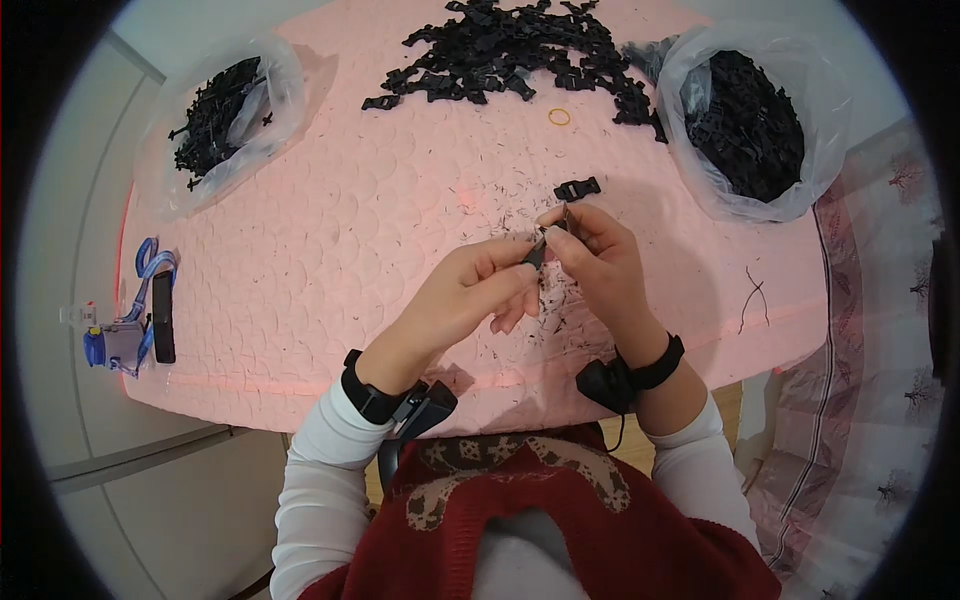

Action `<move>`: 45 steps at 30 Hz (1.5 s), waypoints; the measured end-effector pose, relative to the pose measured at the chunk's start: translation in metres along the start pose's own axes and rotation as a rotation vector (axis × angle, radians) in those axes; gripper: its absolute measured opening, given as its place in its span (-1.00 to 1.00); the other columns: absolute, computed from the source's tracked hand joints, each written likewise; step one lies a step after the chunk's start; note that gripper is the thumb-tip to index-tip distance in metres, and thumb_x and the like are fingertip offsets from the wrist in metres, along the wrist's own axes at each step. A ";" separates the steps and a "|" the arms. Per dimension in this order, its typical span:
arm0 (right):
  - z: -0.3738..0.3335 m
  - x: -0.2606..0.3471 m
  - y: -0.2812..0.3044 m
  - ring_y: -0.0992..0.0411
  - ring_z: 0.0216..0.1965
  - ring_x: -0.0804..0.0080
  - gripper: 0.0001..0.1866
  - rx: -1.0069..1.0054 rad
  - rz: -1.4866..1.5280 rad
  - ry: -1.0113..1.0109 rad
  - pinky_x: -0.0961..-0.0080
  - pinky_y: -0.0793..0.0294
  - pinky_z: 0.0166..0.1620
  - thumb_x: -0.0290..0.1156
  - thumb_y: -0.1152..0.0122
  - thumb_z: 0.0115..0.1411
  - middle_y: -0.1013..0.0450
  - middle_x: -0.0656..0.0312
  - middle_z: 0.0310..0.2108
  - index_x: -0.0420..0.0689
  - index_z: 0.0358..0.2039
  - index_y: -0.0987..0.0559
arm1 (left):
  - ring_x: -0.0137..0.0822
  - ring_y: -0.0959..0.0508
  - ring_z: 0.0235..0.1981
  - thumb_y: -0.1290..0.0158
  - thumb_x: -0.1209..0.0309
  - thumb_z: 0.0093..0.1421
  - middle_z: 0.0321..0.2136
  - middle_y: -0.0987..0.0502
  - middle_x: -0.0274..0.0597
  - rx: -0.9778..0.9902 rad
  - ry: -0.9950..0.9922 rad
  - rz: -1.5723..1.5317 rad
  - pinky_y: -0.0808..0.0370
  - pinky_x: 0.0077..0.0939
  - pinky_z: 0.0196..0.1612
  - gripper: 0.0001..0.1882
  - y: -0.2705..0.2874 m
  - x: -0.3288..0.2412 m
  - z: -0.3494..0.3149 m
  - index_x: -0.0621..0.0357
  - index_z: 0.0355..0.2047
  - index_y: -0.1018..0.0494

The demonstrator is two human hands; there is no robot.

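My left hand (478, 290) pinches a small black plastic piece (535, 256), perhaps a buckle part, between thumb and fingers over the middle of the table. Close against it, my right hand (602, 262) is closed on a thin dark piece (566, 212) whose tip shows above the fingers; its kind is too small to make out. The fingertips of both hands almost meet there. Just beyond my right fingers lies a black side-release buckle (577, 189). Small black scraps (548, 312) are strewn on the cloth under and around my hands.
A heap of black buckles (510, 50) covers the table's far side. Clear plastic bags of black parts stand at the far left (290, 95) and far right (835, 100). A yellow rubber band (559, 117), black thread (755, 300) and a dark phone (164, 318) lie on the pink quilted cloth (290, 250).
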State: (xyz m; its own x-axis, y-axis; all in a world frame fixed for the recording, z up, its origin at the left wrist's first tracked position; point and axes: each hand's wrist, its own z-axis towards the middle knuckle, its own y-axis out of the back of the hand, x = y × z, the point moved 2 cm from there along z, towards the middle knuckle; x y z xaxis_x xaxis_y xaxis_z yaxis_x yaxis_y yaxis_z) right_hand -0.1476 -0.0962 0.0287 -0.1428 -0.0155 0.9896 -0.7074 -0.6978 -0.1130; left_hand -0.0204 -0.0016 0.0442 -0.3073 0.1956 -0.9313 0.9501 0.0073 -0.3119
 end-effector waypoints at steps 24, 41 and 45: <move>-0.009 0.022 -0.002 -0.31 -0.48 0.44 -0.81 -0.020 -0.574 0.599 0.58 -0.30 -0.40 -0.59 0.01 0.09 -0.36 0.18 -0.48 -0.28 -0.25 -0.45 | -0.47 -0.42 -0.68 0.17 0.48 0.21 -0.60 -0.45 -0.15 -0.085 -0.181 0.059 -0.38 -0.69 -0.58 -0.64 -0.002 0.000 -0.005 0.36 0.01 -0.20; -0.007 0.021 -0.009 -0.34 -0.54 0.29 -0.79 -0.051 -0.628 0.722 0.49 -0.31 -0.50 -0.57 -0.09 0.00 -0.36 0.17 -0.51 -0.19 -0.28 -0.47 | -0.52 -0.42 -0.66 0.16 0.53 0.19 -0.59 -0.46 -0.21 -0.135 -0.252 0.182 -0.38 -0.74 -0.59 -0.62 -0.004 0.001 -0.006 0.34 0.04 -0.17; -0.006 0.020 -0.008 -0.33 -0.56 0.29 -0.79 -0.047 -0.622 0.749 0.49 -0.29 -0.52 -0.57 -0.08 0.00 -0.34 0.17 -0.54 -0.20 -0.28 -0.47 | -0.61 -0.37 -0.69 0.12 0.52 0.17 -0.62 -0.43 -0.30 -0.163 -0.234 0.108 -0.32 -0.78 -0.60 -0.69 -0.008 0.000 -0.007 0.34 -0.06 -0.27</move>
State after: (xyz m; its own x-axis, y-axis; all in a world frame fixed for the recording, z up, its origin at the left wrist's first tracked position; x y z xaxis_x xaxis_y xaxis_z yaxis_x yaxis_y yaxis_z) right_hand -0.1491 -0.0861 0.0484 -0.1263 0.8167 0.5630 -0.8302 -0.3977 0.3907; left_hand -0.0271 0.0050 0.0477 -0.1901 -0.0277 -0.9814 0.9682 0.1601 -0.1921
